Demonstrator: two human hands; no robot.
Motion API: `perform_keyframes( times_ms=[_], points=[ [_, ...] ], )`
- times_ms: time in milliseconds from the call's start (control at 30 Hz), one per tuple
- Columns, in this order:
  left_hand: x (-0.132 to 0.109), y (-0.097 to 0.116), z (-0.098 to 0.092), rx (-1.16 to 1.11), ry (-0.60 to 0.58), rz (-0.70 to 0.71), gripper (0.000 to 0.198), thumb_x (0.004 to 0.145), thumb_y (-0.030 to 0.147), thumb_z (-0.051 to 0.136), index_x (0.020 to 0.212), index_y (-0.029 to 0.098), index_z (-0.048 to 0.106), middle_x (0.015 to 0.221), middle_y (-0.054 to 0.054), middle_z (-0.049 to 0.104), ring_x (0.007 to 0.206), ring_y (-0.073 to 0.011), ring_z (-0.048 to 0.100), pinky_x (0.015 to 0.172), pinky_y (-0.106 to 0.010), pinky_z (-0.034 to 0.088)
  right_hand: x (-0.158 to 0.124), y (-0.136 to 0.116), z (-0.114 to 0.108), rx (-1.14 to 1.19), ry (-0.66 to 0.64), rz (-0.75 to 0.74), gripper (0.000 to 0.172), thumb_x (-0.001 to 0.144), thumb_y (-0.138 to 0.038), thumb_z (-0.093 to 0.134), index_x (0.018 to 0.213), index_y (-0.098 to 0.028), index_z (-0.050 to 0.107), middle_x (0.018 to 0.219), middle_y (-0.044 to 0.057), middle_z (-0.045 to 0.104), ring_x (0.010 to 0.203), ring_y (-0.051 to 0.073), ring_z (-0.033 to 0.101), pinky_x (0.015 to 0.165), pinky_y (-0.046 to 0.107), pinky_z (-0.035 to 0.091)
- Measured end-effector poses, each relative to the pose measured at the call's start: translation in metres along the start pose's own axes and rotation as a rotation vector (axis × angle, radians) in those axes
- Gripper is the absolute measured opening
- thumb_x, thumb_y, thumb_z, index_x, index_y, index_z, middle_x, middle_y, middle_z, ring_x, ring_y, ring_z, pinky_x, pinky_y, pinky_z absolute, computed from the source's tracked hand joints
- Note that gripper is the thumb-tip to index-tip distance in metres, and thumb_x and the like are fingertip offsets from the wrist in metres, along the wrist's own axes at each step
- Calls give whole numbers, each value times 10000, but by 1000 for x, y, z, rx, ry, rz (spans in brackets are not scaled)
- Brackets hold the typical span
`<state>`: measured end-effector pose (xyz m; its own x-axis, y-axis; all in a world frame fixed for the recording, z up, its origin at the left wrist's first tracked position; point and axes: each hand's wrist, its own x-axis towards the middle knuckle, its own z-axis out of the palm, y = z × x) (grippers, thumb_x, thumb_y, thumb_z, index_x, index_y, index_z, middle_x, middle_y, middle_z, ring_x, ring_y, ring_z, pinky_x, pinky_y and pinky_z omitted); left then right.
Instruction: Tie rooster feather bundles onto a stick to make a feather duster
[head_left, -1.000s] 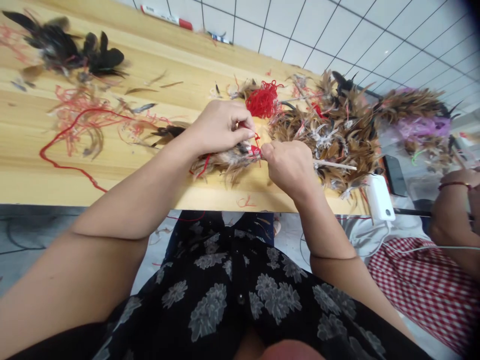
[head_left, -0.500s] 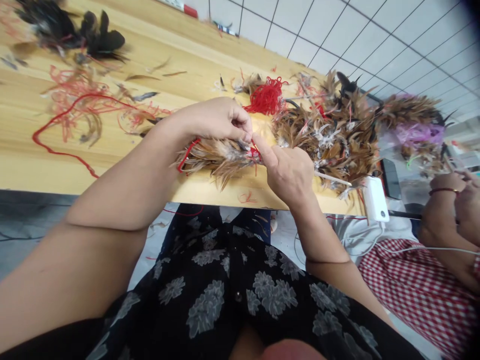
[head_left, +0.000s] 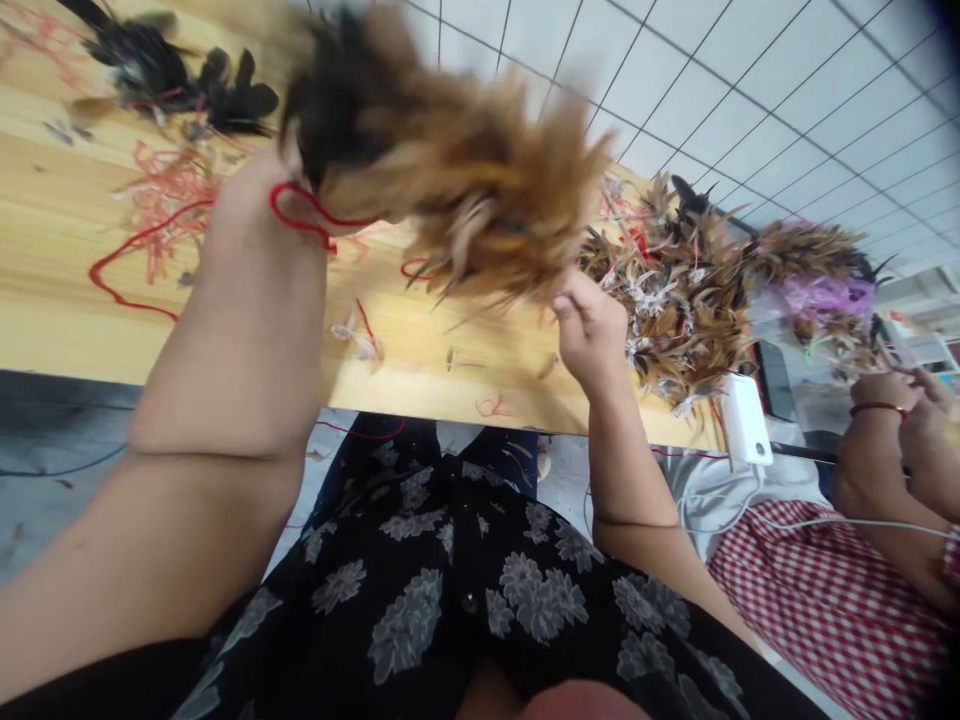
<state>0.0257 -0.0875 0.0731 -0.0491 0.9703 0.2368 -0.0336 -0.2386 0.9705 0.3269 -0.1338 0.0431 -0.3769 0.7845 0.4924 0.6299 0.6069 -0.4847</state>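
A long bundle of brown and black feathers [head_left: 487, 200], smeared by motion, is lifted over the wooden table. The fingers of my left hand [head_left: 300, 205] are hidden behind its dark left end, and a red cord [head_left: 304, 222] loops over the wrist there. At the bundle's lower right edge, my right hand [head_left: 589, 325] is closed, thumb and fingers pressed together against the feathers. Below the bundle, a small white tuft with red thread [head_left: 358, 338] lies on the table [head_left: 442, 390].
A large pile of brown feathers [head_left: 690, 300] lies at right, beside a white power bank [head_left: 746, 420] with a cable and a dark phone [head_left: 774, 380]. Black feathers [head_left: 150, 75] and pink threads [head_left: 161, 195] are at left. Another person's hands [head_left: 889, 400] are at far right.
The feathers between my hands are now a larger, raised bundle with a black end. My left hand has moved left and up behind it; my right hand has shifted slightly right, its index finger now curled in.
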Motion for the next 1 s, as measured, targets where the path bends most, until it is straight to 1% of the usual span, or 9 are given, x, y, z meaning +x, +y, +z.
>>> perform_keyframes(
  times_ms=[100, 233, 333, 433, 533, 600, 667, 867, 1000],
  points=[
    [4, -5, -1, 172, -157, -196, 161, 901, 81, 829, 770, 107, 740, 604, 43, 614, 561, -67, 459, 552, -173, 443, 15, 16, -1, 443, 190, 185, 387, 998, -620, 538, 882, -266, 642, 717, -11, 566, 649, 140, 535, 619, 277, 446],
    [-1, -4, 9, 413, -213, -201, 152, 861, 87, 834, 748, 130, 741, 678, 30, 679, 695, -108, 563, 842, -283, 513, 37, 34, -4, 939, 344, 474, 496, 873, -611, 746, 754, -262, 415, 589, -101, 331, 455, 64, 208, 439, 214, 183],
    [-2, -3, 8, 528, -264, -227, 100, 820, 205, 820, 760, 167, 750, 724, 25, 707, 839, -177, 663, 969, -343, 522, 51, 41, -6, 1077, 425, 632, 470, 956, -527, 679, 752, -256, 354, 553, -121, 293, 430, 60, 159, 416, 205, 146],
    [1, -6, 1, 707, -317, -261, 129, 801, 319, 787, 835, 196, 795, 836, -6, 771, 1027, -288, 730, 1039, -398, 531, 60, 42, -7, 1134, 449, 715, 361, 1022, -487, 586, 805, -251, 420, 547, -126, 302, 413, 58, 162, 409, 192, 157],
    [5, -14, 1, 877, -187, -106, 240, 877, 367, 694, 989, 200, 824, 1127, -73, 804, 1208, -350, 699, 1175, -489, 463, 66, 34, -6, 1128, 400, 699, 269, 1024, -490, 587, 907, -256, 520, 554, -131, 289, 411, 59, 161, 413, 184, 161],
    [5, -23, 10, 784, -10, 119, 307, 939, 410, 650, 1103, 203, 806, 1295, -104, 766, 1308, -339, 652, 1244, -496, 408, 69, 25, -4, 1109, 334, 645, 253, 998, -495, 637, 945, -260, 559, 561, -131, 265, 420, 56, 158, 419, 187, 151],
    [4, -33, 26, 527, 66, 281, 379, 974, 504, 643, 1173, 208, 772, 1328, -115, 752, 1322, -310, 646, 1231, -464, 441, 70, 14, 0, 1084, 262, 598, 257, 981, -494, 668, 941, -256, 581, 569, -125, 250, 436, 55, 156, 426, 199, 139],
    [-12, -59, 84, -67, -347, 270, 768, 838, 763, 777, 1319, 177, 654, 1409, -181, 684, 1341, -320, 656, 1132, -430, 550, 69, -19, 21, 1044, 59, 531, 388, 921, -537, 759, 823, -246, 522, 591, -102, 286, 480, 60, 213, 448, 217, 170],
    [-18, -64, 96, -128, -374, 179, 689, 844, 704, 797, 1256, 168, 660, 1206, -148, 735, 1040, -257, 738, 878, -349, 614, 67, -29, 33, 1129, 27, 577, 397, 916, -490, 770, 795, -233, 493, 575, -110, 312, 478, 49, 202, 453, 198, 165]
  ],
)
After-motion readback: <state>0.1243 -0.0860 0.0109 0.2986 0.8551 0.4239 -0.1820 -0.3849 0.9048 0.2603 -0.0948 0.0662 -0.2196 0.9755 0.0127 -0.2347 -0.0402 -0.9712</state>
